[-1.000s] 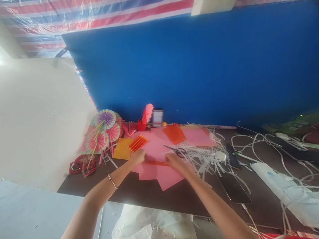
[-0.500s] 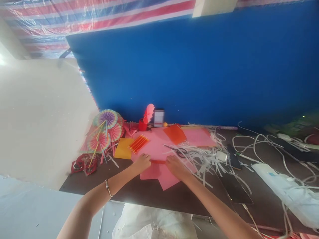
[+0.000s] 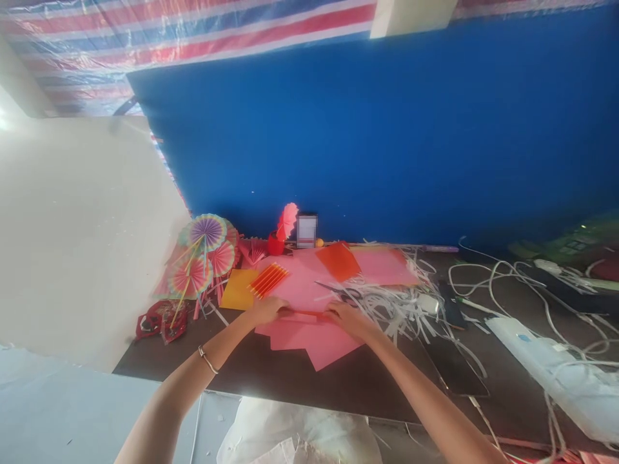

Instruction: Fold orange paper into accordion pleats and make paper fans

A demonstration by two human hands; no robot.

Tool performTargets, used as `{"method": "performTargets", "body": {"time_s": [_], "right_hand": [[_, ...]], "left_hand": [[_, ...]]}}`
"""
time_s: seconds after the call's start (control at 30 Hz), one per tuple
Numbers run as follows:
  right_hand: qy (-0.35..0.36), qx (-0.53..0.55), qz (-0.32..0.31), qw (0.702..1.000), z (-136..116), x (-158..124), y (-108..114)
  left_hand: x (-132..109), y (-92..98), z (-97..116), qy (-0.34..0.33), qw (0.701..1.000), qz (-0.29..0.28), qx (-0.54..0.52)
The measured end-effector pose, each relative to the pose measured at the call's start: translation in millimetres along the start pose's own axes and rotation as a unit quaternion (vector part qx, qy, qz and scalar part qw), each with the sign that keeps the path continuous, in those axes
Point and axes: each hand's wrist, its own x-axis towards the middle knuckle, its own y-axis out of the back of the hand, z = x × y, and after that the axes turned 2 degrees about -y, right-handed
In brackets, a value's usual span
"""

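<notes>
A narrow folded strip of red-orange paper stretches between my two hands over pink paper sheets. My left hand has its fingers closed on the strip's left end. At the other end, my right hand grips it with bent fingers; the exact fingertip contact is too small to make out. Just beyond my left hand lies a row of orange folded paper strips. Dark-handled scissors lie beyond my right hand, partly among white paper strips.
Folded paper fans and a yellow sheet are at the left. An orange sheet lies at the back, near a red pot. On the right are a phone, a white power strip and tangled cables.
My hands have moved slightly apart, left hand leftward and right hand a little rightward, so a longer stretch of the folded red-orange paper shows between them.
</notes>
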Motion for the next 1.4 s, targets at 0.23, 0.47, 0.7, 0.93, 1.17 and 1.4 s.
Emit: {"method": "performTargets", "body": {"time_s": [0.23, 0.47, 0.7, 0.93, 1.17, 1.4], "right_hand": [[-0.019, 0.019, -0.006, 1.0, 7.1, -4.3, 4.7], [-0.028, 0.066, -0.03, 0.997, -8.2, -5.3, 17.5], [-0.032, 0.084, -0.056, 0.994, -26.2, -9.1, 35.3], [-0.007, 0.1, -0.057, 0.993, -32.1, -4.1, 45.7], [-0.023, 0.133, -0.011, 0.991, -35.7, -3.3, 51.7], [-0.034, 0.153, -0.028, 0.987, -38.9, -7.1, 63.5]], "left_hand": [[-3.3, -2.9, -3.8, 0.012, 0.999, 0.013, -0.03], [5.0, 17.9, 24.0, 0.045, 0.983, -0.054, -0.169], [20.7, 18.2, 41.7, 0.01, 0.982, -0.1, -0.161], [23.8, 19.4, 31.1, -0.034, 0.925, -0.229, -0.301], [14.6, 15.1, 24.5, 0.068, 0.902, -0.173, -0.39], [5.3, 21.4, 25.5, 0.083, 0.894, -0.129, -0.421]]}}
